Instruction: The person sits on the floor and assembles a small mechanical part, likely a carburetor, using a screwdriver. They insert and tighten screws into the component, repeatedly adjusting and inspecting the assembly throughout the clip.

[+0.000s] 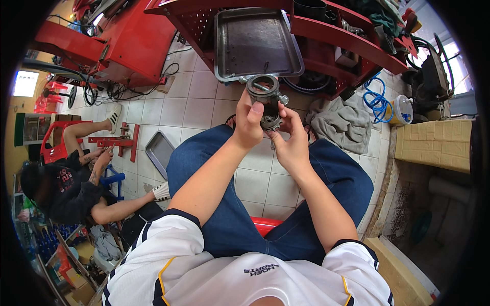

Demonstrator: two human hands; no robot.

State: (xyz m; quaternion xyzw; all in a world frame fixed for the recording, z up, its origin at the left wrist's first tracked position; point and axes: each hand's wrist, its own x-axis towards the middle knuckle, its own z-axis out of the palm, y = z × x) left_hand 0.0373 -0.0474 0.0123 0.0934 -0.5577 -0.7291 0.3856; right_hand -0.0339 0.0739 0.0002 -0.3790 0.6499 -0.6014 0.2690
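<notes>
Head view, looking down at a seated person:

- Left hand (248, 125): its grip is clenched around the left side of a dark metal engine part (265, 99), with the thumb pressed on the part's face.
- Right hand (290, 133): its grip grasps the lower right of the same part, fingers curled under it; a thin tool may sit between the fingers, but this is too small to tell.
- Engine part: a ring-shaped body with a round bore and a bolt sticking out at each side. It is held in the air over the knees, just in front of a grey metal tray (258, 43).
- Tray: it rests on a red metal frame (352, 38) and looks nearly bare.
- Floor (204, 102): pale tiles, with a grey rag (344, 125) just right of the hands and a second, smaller tray (159, 150) to the left.
- Another person (76, 188) sits on the floor at far left, handling a red frame piece, well apart from the hands.
- Risk, as a judgement: the part hangs over hard tile with no support, so a slip of oily fingers could drop it onto the legs or floor and chip it. Small loose pieces could fall and roll under the frame.
</notes>
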